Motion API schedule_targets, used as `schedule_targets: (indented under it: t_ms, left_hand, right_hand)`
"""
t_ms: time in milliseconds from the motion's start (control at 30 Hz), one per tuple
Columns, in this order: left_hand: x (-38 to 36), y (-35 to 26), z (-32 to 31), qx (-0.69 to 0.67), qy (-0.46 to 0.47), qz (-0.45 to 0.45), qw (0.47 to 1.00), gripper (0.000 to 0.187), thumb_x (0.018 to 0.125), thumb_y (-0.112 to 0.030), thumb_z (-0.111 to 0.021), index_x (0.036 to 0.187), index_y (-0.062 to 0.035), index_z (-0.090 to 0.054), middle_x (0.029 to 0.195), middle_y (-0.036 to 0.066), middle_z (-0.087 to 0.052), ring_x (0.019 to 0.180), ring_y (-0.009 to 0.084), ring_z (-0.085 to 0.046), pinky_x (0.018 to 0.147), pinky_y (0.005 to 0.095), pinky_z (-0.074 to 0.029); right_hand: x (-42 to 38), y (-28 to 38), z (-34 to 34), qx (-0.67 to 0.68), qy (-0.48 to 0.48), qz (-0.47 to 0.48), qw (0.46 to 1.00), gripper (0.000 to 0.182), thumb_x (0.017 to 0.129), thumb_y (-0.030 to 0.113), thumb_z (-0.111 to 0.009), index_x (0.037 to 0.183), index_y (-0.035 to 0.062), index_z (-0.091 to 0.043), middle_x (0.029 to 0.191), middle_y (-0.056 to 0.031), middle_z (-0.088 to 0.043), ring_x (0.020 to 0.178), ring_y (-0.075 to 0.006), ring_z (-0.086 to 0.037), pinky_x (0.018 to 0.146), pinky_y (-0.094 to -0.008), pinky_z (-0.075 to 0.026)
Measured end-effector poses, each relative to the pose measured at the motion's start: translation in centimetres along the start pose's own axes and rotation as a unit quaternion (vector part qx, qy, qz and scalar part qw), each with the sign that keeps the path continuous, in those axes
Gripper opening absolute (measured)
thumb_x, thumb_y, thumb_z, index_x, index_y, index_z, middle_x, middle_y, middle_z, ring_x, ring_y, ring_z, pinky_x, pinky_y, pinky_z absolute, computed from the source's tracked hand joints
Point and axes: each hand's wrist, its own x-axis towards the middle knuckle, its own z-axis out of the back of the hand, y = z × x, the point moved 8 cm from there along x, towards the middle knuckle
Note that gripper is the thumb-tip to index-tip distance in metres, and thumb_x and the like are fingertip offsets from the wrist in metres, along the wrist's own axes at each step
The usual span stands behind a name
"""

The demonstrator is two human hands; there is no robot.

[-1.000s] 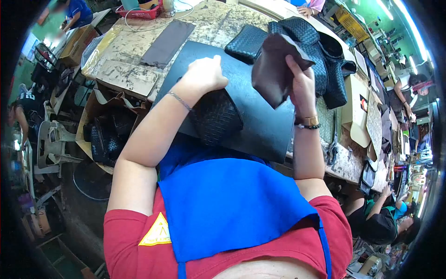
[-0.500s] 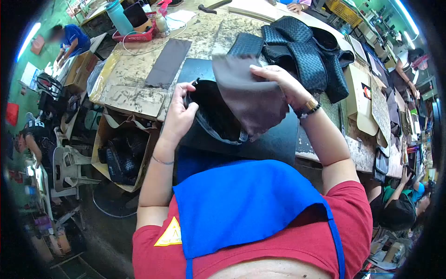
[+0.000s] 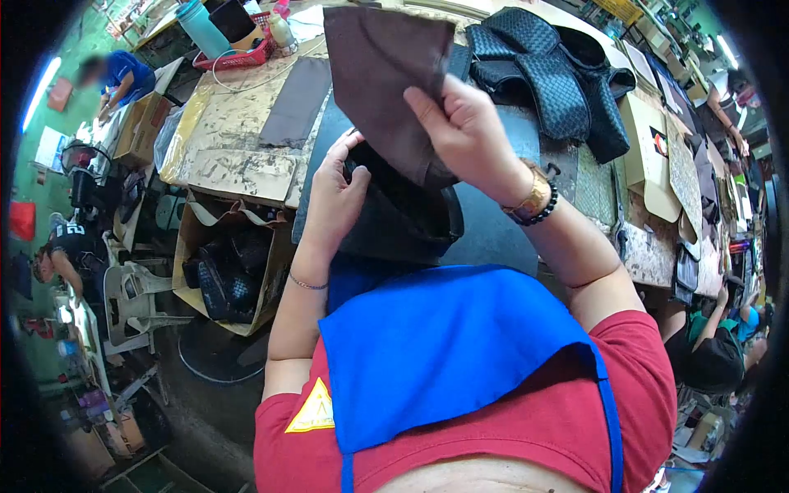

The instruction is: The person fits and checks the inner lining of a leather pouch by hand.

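Observation:
Raised in my right hand [image 3: 468,135] is a dark brown piece of fabric [image 3: 378,70], pinched at its right edge between thumb and fingers. Its lower end hangs at the mouth of a black bag piece [image 3: 403,234], whose dark inside faces up toward me. My left hand [image 3: 339,177] grips that bag piece at its left rim, thumb bent over the edge. The bag piece rests at the front of a dark board [image 3: 493,222] on the worktable. Flat beyond my left hand lies another brown fabric strip [image 3: 294,100].
Black woven-pattern bag pieces [image 3: 546,82] are heaped at the back right. A red basket [image 3: 246,56] and a teal bottle [image 3: 203,29] stand at the back left. Below the table's left edge sits a cardboard box [image 3: 185,271] of black pieces. Several people work around the room.
My right hand has lifted the brown fabric up and away from the bag opening, turning it more upright. My left hand stays on the rim, and the bag mouth shows wider.

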Motion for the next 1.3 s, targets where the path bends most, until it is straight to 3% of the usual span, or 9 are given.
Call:
schedule_targets:
  t_ms: [67, 267, 500, 633, 767, 800, 933, 1067, 1300]
  left_hand:
    - [0.0, 0.6, 0.0, -0.033, -0.006, 0.016, 0.999, 0.038, 0.085, -0.001, -0.057, 0.122, 0.0034, -0.058, 0.125, 0.02, -0.061, 0.114, 0.0227, -0.06, 0.096, 0.0315, -0.046]
    - [-0.1, 0.9, -0.2, -0.058, 0.01, 0.025, 0.998, 0.035, 0.083, -0.001, -0.056, 0.118, 0.0055, -0.058, 0.113, 0.015, -0.065, 0.097, 0.0188, -0.063, 0.083, 0.0293, -0.05]
    - [0.0, -2.0, -0.5, 0.04, -0.028, -0.078, 0.996, 0.051, 0.08, 0.0, -0.049, 0.131, 0.0099, -0.051, 0.136, 0.027, -0.053, 0.127, 0.0336, -0.053, 0.107, 0.0355, -0.04]
    - [-0.1, -2.4, -0.3, 0.051, -0.026, -0.088, 0.994, 0.053, 0.079, 0.002, -0.047, 0.131, 0.0076, -0.052, 0.137, 0.028, -0.051, 0.13, 0.0344, -0.05, 0.109, 0.0372, -0.038]
    - [-0.5, -4.0, -0.6, 0.015, 0.003, -0.066, 0.998, 0.038, 0.08, 0.004, -0.047, 0.116, 0.0008, -0.062, 0.131, 0.027, -0.054, 0.127, 0.0348, -0.052, 0.105, 0.0377, -0.041]
    - [-0.5, -4.1, -0.7, 0.038, 0.021, -0.077, 0.996, 0.034, 0.081, 0.004, -0.048, 0.111, -0.0004, -0.064, 0.13, 0.027, -0.055, 0.126, 0.035, -0.052, 0.103, 0.0377, -0.042]
    - [-0.8, -4.0, 0.0, 0.094, 0.028, -0.077, 0.992, 0.015, 0.088, -0.013, -0.061, 0.097, -0.0032, -0.069, 0.128, 0.028, -0.056, 0.126, 0.037, -0.052, 0.101, 0.0402, -0.044]
    - [-1.8, -3.7, 1.2, 0.127, 0.03, -0.029, 0.991, 0.03, 0.083, -0.032, -0.074, 0.096, -0.0055, -0.071, 0.132, 0.027, -0.055, 0.12, 0.0379, -0.057, 0.098, 0.0412, -0.047]
    - [-1.9, -3.9, 1.6, 0.119, 0.014, -0.036, 0.992, 0.02, 0.077, -0.02, -0.075, 0.09, -0.005, -0.071, 0.131, 0.025, -0.057, 0.118, 0.0373, -0.059, 0.096, 0.0394, -0.049]
  right_hand:
    - [-1.6, 0.4, -1.5, -0.026, 0.038, -0.03, 0.998, 0.018, 0.095, 0.013, -0.059, 0.089, -0.0038, -0.057, 0.074, -0.0266, -0.059, 0.066, -0.045, -0.056, 0.06, -0.0412, -0.049]
    - [-4.7, -3.5, -4.4, -0.232, 0.194, -0.074, 0.95, 0.013, 0.092, 0.008, -0.058, 0.086, -0.0034, -0.058, 0.077, -0.0263, -0.061, 0.073, -0.0455, -0.06, 0.06, -0.0453, -0.049]
    - [-6.8, -3.6, -5.8, -0.25, 0.411, -0.108, 0.87, 0.018, 0.078, -0.004, -0.049, 0.092, -0.012, -0.057, 0.077, -0.0297, -0.064, 0.074, -0.0437, -0.065, 0.068, -0.0486, -0.053]
    - [-7.3, -2.6, -6.4, -0.197, 0.413, -0.127, 0.88, 0.017, 0.077, -0.003, -0.05, 0.085, -0.0104, -0.062, 0.081, -0.0282, -0.066, 0.079, -0.0424, -0.067, 0.071, -0.0466, -0.054]
    - [-7.4, -6.0, -6.7, -0.253, 0.605, -0.331, 0.678, 0.022, 0.078, 0.006, -0.053, 0.077, -0.0113, -0.067, 0.08, -0.0231, -0.07, 0.067, -0.0288, -0.072, 0.051, -0.0387, -0.055]
    - [-8.7, -9.4, -8.6, -0.226, 0.658, -0.283, 0.66, 0.023, 0.078, 0.008, -0.051, 0.077, -0.0087, -0.068, 0.077, -0.0205, -0.07, 0.058, -0.0269, -0.07, 0.043, -0.036, -0.053]
    - [-7.0, -4.3, -9.5, -0.229, 0.616, -0.105, 0.746, 0.03, 0.08, 0.022, -0.061, 0.086, -0.0061, -0.068, 0.08, -0.0208, -0.07, 0.073, -0.0298, -0.07, 0.069, -0.0403, -0.057]
    - [-6.8, -1.0, -7.5, -0.154, 0.596, -0.138, 0.776, 0.036, 0.081, 0.026, -0.06, 0.101, -0.0038, -0.062, 0.087, -0.0241, -0.068, 0.082, -0.0371, -0.068, 0.075, -0.0444, -0.054]
    - [-6.4, -1.5, -6.0, -0.135, 0.444, -0.096, 0.881, 0.021, 0.085, 0.017, -0.056, 0.086, -0.0019, -0.065, 0.086, -0.0237, -0.067, 0.08, -0.0396, -0.066, 0.074, -0.0457, -0.052]
